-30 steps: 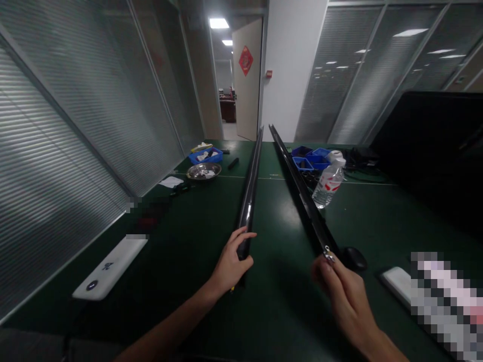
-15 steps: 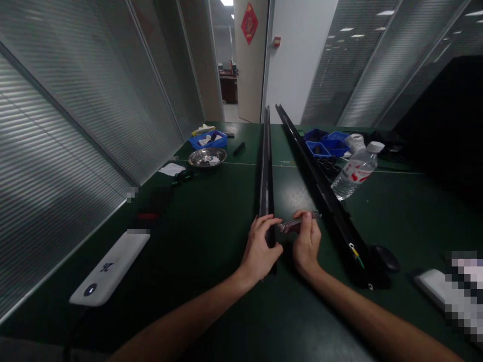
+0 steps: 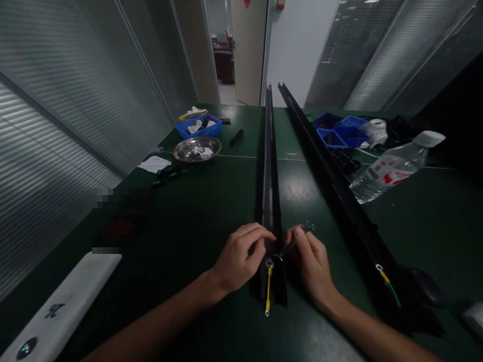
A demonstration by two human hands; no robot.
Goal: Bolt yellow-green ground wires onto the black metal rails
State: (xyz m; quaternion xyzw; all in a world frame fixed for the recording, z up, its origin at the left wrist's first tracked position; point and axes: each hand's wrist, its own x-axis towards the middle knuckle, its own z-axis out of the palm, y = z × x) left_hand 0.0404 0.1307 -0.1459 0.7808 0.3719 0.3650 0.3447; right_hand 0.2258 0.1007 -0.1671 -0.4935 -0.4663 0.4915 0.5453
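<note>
Short yellow wire with metal ring ends (image 3: pixel 268 287): upper ring apparently seated at near end of long black channel-shaped rail (image 3: pixel 268 188), lower ring loose, tightness unclear | right hand (image 3: pixel 312 264): fingers pinching silver metal wrench (image 3: pixel 290 247), head just beside upper ring | left hand (image 3: pixel 238 257): fingers half-curled at rail, grip unclear | rail on dark-green counter (image 3: pixel 211 201)
</note>
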